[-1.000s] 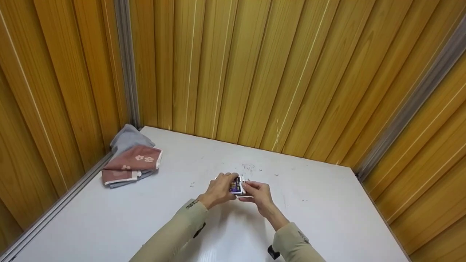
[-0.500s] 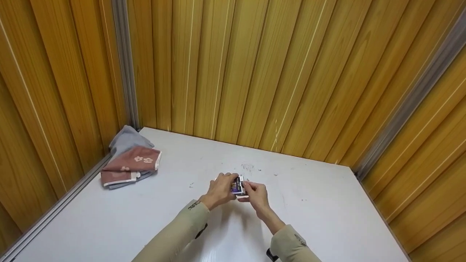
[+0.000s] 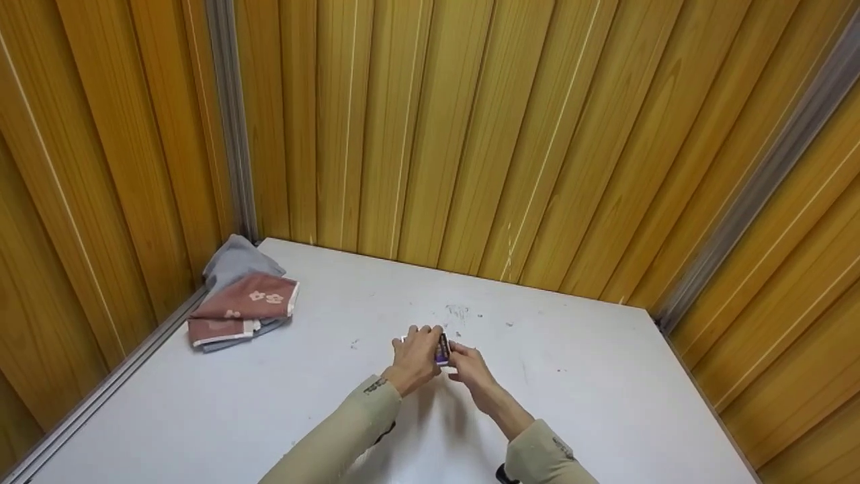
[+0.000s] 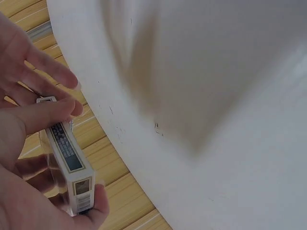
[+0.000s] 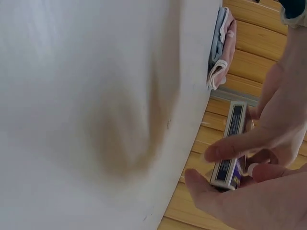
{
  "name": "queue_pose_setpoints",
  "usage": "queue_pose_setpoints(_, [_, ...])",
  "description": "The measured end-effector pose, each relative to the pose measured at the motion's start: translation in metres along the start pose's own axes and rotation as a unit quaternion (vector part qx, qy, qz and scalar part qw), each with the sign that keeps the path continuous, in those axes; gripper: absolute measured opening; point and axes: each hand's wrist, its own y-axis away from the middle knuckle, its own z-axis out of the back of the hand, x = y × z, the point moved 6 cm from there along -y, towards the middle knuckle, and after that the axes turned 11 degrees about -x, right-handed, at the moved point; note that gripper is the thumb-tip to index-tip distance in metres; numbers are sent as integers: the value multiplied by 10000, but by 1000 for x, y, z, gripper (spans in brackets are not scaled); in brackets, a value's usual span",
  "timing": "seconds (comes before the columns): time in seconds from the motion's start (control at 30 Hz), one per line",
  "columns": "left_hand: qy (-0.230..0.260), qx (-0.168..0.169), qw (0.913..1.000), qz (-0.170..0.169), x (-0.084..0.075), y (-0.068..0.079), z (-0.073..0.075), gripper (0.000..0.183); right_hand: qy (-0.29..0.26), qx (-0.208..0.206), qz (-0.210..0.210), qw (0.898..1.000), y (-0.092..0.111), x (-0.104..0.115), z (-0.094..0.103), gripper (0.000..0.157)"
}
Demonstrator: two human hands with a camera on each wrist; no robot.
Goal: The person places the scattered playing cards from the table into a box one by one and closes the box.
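A small cardboard box (image 3: 441,349), white-edged with dark printed panels and a patch of purple, is held up over the white table. My left hand (image 3: 416,356) grips it from the left; in the left wrist view its thumb crosses the narrow side of the box (image 4: 71,155) and a finger curls round the barcode end. My right hand (image 3: 472,368) is at the opposite end. Seen from the right wrist, the right thumb and forefinger (image 5: 268,172) lie fairly straight, one on either side of that end of the box (image 5: 235,120). My left palm and fingers hide much of the broad faces.
On the table's (image 3: 571,403) far left corner lies a folded pink cloth (image 3: 248,302) with white flowers, over a grey cloth (image 3: 242,259). Wood-look panel walls (image 3: 430,134) rise along the table edges. Dark scuff marks (image 3: 458,311) dot the surface beyond my hands.
My left hand has moved slightly right and nearer, covering more of the box. The right fingers, which pinched a white part at the box's right end, have loosened; that white part no longer shows.
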Motion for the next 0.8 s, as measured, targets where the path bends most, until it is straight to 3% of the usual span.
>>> queue_pose_setpoints(0.17, [93,471,9980,418,6,4,-8,67,668,-451,268,9964,-2,-3,28,49])
queue_pose_setpoints(0.3, [1,648,9956,676,7,5,-15,65,804,-662,215,9943,-6,-7,47,44])
queue_pose_setpoints(0.6, [-984,555,9914,665,-9,3,-27,46,1167,-940,322,9882,-10,-8,67,44])
queue_pose_setpoints(0.8, [-1317,479,9867,823,-7,10,-43,42,1367,-993,439,9846,-9,-8,68,44])
